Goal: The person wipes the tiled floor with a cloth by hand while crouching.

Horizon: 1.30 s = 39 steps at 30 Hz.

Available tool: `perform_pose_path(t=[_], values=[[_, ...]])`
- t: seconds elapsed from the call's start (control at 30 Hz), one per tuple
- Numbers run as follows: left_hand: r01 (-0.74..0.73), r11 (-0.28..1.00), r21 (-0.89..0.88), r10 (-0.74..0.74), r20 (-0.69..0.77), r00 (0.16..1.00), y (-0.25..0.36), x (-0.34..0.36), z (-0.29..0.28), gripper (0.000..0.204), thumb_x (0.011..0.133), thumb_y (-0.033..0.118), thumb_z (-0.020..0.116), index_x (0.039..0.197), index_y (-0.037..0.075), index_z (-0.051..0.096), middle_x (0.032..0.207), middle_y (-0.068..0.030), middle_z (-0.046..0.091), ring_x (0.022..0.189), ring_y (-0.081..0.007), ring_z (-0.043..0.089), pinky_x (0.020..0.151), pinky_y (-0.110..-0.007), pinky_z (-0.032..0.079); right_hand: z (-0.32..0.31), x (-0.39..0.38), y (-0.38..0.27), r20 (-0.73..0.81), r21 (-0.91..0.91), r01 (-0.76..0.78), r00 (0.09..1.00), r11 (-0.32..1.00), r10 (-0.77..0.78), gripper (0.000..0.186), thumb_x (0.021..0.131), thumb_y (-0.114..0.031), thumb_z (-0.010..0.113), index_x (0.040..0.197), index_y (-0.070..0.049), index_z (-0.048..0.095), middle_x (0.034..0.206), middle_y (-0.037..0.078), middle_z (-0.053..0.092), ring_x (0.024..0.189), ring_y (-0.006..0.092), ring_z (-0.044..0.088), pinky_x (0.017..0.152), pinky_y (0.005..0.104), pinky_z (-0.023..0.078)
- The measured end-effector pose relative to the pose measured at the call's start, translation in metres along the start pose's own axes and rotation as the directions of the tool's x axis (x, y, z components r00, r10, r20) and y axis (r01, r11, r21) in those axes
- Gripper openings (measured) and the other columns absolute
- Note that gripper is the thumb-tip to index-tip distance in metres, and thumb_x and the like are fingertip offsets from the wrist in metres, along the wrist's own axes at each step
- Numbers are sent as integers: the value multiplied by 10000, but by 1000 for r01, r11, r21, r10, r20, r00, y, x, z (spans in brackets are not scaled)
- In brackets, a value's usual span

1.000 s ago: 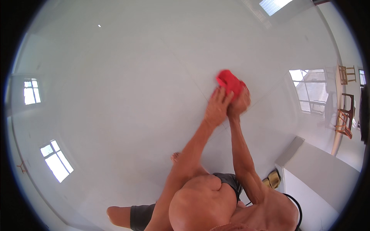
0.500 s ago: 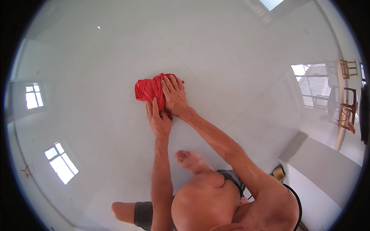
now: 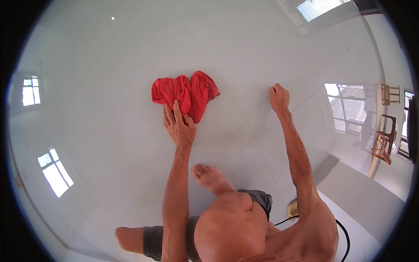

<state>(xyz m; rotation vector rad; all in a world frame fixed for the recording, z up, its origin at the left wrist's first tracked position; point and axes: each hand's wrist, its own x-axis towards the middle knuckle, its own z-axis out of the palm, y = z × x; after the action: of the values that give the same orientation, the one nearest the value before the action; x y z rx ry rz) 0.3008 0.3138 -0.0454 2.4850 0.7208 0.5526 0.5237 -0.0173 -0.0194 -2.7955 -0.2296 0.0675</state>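
A bunched red cloth (image 3: 199, 98) lies crumpled on the glossy pale floor ahead of me, one fold flopped out to its right. My left hand (image 3: 179, 127) rests against the cloth's near side. Its fingers stretch apart over the fabric, with the thumb by the lower fold. Well to the right of the cloth, my right hand (image 3: 279, 98) is closed low over the floor with its fingers curled in. Whatever those fingers may hold is hidden.
My bare foot (image 3: 211, 178) and bent knee are close below the cloth. At right are a pale step-like block (image 3: 358, 187), wooden chairs (image 3: 384, 146) and a black cable (image 3: 345, 231). A small white speck (image 3: 113, 18) lies far left. Window reflections shine on the floor.
My right hand has left the cloth and swung out to the right, its fingers closing. The cloth's right part has loosened and spread. My left hand stays on the cloth.
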Motion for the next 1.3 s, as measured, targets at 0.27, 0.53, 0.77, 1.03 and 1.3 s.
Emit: perform_pose_path(t=[0.27, 0.53, 0.77, 1.03, 1.3], values=[[-3, 1000, 11, 3, -10, 1000, -2, 0, -2, 653, 918, 129, 592, 1562, 117, 492, 1590, -305, 416, 1450, -482, 416, 1184, -567, 331, -8, 23, -15, 20, -45, 237, 972, 971, -236, 240, 1015, -152, 647, 838, -4, 580, 783, 194, 643, 745, 375, 657, 668, 460, 516], [-13, 1000, 0, 13, -17, 1000, 0, 0, 1, 650, 922, 127, 592, 1564, 109, 488, 1590, -313, 417, 1444, -488, 417, 1187, -570, 326, -10, 30, -4, 46, -115, 285, 959, 952, -281, 269, 1023, -145, 642, 810, -2, 561, 755, 193, 618, 704, 374, 639, 644, 464, 512], [-12, 1000, 19, 13, -23, 1000, -1, 2, 1, 645, 917, 142, 601, 1554, 109, 499, 1576, -292, 431, 1442, -472, 427, 1173, -574, 343, -9, 29, -11, 44, -111, 331, 944, 937, -328, 280, 1017, -162, 653, 811, 1, 557, 769, 218, 642, 714, 403, 651, 637, 467, 516], [-22, 1000, 16, 22, -29, 999, -5, 2, 2, 648, 919, 140, 601, 1557, 115, 494, 1575, -285, 432, 1448, -477, 420, 1167, -586, 350, -7, 25, -2, 45, -63, 297, 954, 953, -295, 271, 1018, -162, 649, 825, 6, 560, 779, 231, 640, 718, 423, 649, 641, 475, 514], [-26, 1000, 1, 26, -32, 999, -1, 1, 1, 630, 925, 139, 592, 1547, 105, 504, 1566, -291, 438, 1438, -476, 429, 1171, -586, 344, -10, 30, -9, 76, -157, 280, 959, 947, -271, 296, 1016, -164, 660, 800, -4, 537, 769, 215, 627, 696, 403, 634, 635, 463, 510]])
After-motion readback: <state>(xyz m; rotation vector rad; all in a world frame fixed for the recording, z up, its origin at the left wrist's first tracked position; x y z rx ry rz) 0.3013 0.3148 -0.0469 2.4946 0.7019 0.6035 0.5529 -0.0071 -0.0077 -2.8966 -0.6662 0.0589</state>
